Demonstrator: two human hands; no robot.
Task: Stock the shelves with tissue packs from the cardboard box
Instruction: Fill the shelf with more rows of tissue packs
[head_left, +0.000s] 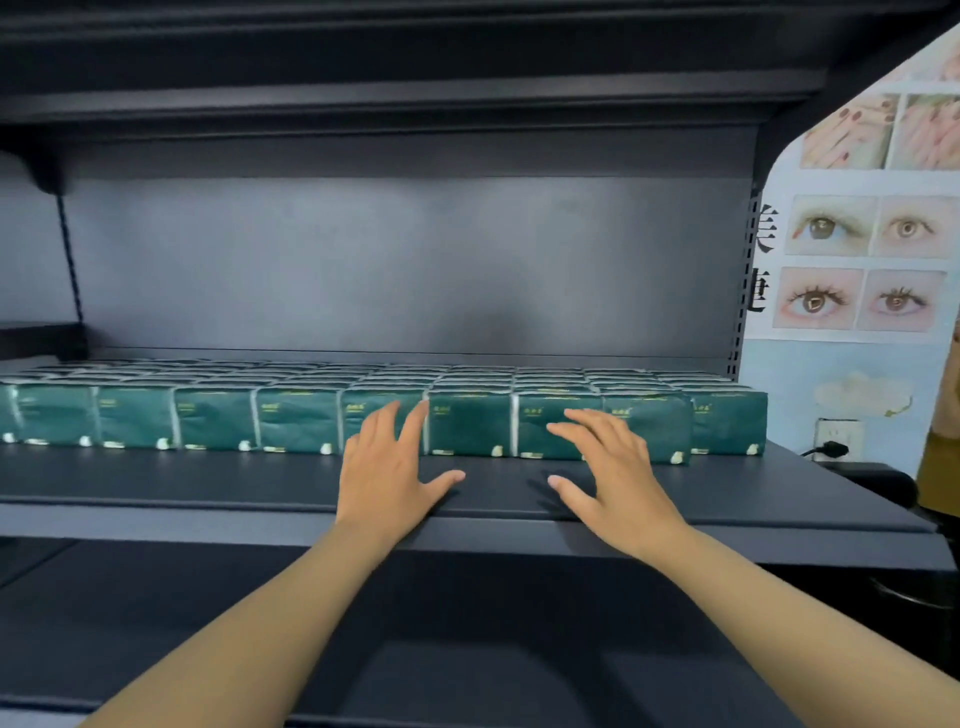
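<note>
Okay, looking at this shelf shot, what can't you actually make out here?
- Cardboard box: nowhere in the head view.
- Print on the tissue packs: too small and blurred to read.
- Far left of the row: cut off by the frame edge.
- Whether the left hand or right hand touches the packs: unclear from this angle.
- Rear rows: only their tops show.

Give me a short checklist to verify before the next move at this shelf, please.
1. Both hands free: left hand and right hand hold nothing, fingers spread: ok.
2. Front row of green tissue packs upright: ok.
3. Row flush: one pack at the right hand sits slightly forward: not ok.
4. Free strip at the shelf front: ok.
5. Cardboard box within reach: not in view, cannot tell.
</note>
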